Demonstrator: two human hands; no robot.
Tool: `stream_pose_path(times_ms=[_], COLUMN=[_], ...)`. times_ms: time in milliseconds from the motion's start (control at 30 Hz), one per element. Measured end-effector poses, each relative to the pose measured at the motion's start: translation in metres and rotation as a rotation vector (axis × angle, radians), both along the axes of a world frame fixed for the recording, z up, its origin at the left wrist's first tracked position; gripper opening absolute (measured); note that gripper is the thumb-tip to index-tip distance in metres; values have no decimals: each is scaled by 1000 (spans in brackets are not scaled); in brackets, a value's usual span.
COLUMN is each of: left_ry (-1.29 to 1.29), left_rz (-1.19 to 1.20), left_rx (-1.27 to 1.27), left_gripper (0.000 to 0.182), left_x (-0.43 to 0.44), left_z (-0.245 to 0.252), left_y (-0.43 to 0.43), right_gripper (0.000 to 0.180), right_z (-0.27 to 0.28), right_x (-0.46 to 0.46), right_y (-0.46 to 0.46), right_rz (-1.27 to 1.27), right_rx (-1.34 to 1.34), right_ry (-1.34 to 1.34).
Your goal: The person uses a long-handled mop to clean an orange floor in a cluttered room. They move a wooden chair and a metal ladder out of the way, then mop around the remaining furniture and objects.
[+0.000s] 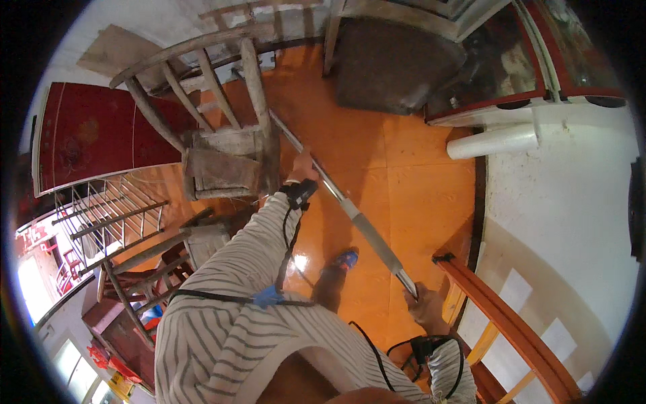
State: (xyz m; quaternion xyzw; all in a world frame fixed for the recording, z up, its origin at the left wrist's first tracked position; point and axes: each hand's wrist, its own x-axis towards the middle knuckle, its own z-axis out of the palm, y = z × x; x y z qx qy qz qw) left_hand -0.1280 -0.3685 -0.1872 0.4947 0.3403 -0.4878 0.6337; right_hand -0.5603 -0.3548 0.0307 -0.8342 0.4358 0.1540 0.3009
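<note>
A long metal pole with a grey sleeve (376, 242) crosses diagonally in front of me above the floor. My left hand (303, 167) grips it partway along its far half. At its near end, my right hand (425, 307) is closed around the metal tip. The far end runs down beside the weathered wooden chair (224, 174), and whatever it may carry there is hidden behind the chair. Black straps with cables circle both my wrists.
An orange floor (419, 187) lies underfoot. Left are a metal rack (118, 219), a dark red cabinet (91, 131) and more wooden furniture. A dark-seated chair (398, 65) stands far ahead. Right are a white pipe (494, 141), the wall (560, 187) and an orange wooden frame (509, 323).
</note>
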Motion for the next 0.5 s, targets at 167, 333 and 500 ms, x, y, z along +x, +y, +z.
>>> stream_pose_path(times_ms=[167,333,500], left_ry=[116,145,87], left_rz=[31,31,11], left_rx=[-59,-70,-68], left_gripper=[24,25,26], left_x=[-47,-72,-78], left_z=[16,11,6], left_y=[4,7,26], right_gripper=[21,21,24], right_z=[41,14,-29], right_x=[-23,-57,-78], right_y=[2,23,50], right_rz=[-67,-163,-203], right_rx=[-81,-190,-191], right_ry=[100,76,-89])
